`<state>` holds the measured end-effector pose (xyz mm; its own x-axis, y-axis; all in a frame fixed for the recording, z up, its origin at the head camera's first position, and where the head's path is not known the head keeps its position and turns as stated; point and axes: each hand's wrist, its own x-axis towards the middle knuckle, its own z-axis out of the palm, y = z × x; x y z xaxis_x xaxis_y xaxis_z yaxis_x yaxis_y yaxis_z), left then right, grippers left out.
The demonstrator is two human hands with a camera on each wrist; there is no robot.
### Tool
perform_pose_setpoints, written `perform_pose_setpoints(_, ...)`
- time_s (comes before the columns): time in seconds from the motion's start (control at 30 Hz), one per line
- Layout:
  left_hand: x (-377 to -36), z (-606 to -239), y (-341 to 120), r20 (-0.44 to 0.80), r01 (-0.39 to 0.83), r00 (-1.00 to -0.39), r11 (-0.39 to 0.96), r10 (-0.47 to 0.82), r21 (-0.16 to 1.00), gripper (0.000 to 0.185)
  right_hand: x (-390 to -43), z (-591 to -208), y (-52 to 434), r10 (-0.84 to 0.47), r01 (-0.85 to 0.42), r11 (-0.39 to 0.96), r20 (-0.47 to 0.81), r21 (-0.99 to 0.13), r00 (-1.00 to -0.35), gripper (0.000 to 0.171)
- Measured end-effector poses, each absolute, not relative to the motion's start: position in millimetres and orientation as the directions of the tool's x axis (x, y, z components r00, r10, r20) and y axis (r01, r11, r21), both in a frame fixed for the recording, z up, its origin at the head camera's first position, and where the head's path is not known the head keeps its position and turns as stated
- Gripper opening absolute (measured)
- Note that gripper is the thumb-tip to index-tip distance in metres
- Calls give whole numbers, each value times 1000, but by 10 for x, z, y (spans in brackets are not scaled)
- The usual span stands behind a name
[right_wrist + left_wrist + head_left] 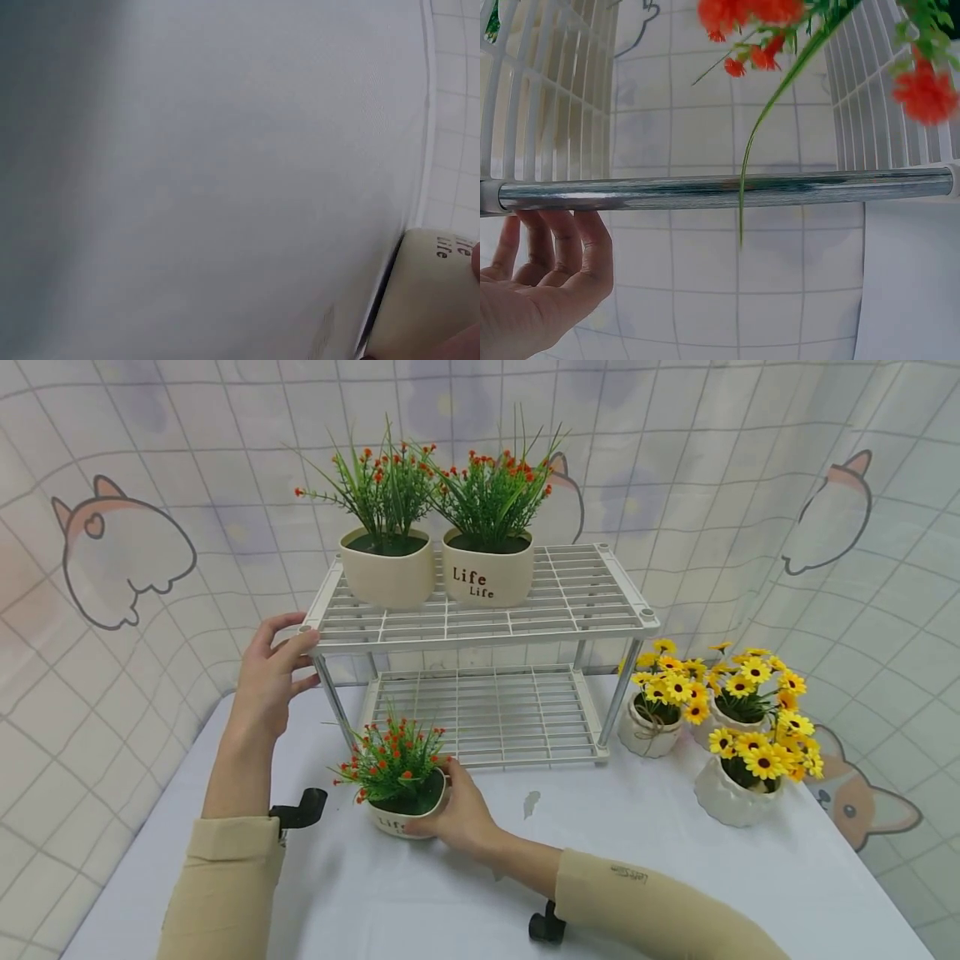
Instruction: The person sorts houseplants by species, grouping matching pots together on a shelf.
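Note:
A white two-tier wire rack (pixel 480 639) with metal posts stands on the table. My left hand (pixel 273 664) holds its upper front-left corner, fingers bent at the post (pixel 727 191) in the left wrist view. Before the lower tier, my right hand (pixel 461 814) grips a cream flowerpot (pixel 397 821) of red-flowered greenery by its right side, thumb in front. The pot, lettered "Life", tilts slightly; its side (pixel 427 292) shows at the right wrist view's corner. Two matching pots, a left one (pixel 387 572) and a right one (pixel 489 572), stand side by side on the upper tier.
Right of the rack, three white pots with yellow flowers stand together: one tied with twine (pixel 648 731), one behind (pixel 738 718) and a ruffled one in front (pixel 735 797). A white cloth covers the table (pixel 465 910). A checked curtain (pixel 247 460) hangs behind.

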<state>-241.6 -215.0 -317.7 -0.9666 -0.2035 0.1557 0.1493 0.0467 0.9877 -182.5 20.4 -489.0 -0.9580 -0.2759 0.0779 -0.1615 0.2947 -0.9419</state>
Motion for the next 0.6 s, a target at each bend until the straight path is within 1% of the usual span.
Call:
perform_pose_setpoints(0.2, -2410, -3167, -2143, 154, 148, -968, 43, -196, 988, 43, -1786, -4794, 416, -296, -150, 293, 59, -944, -953, 86)
perform_pose_setpoints(0.47, -2404, -3166, -2132, 153, 150, -970, 33, -190, 988, 42, -1692, -4591, 801, -345, -41, 241, -46, -970, -938, 90)
perform_pose_setpoints(0.6, -2403, -3168, -2136, 160, 153, -968, 49, -194, 987, 43, -1649, -4457, 1005, -356, -26, 250, -67, -968, -932, 91)
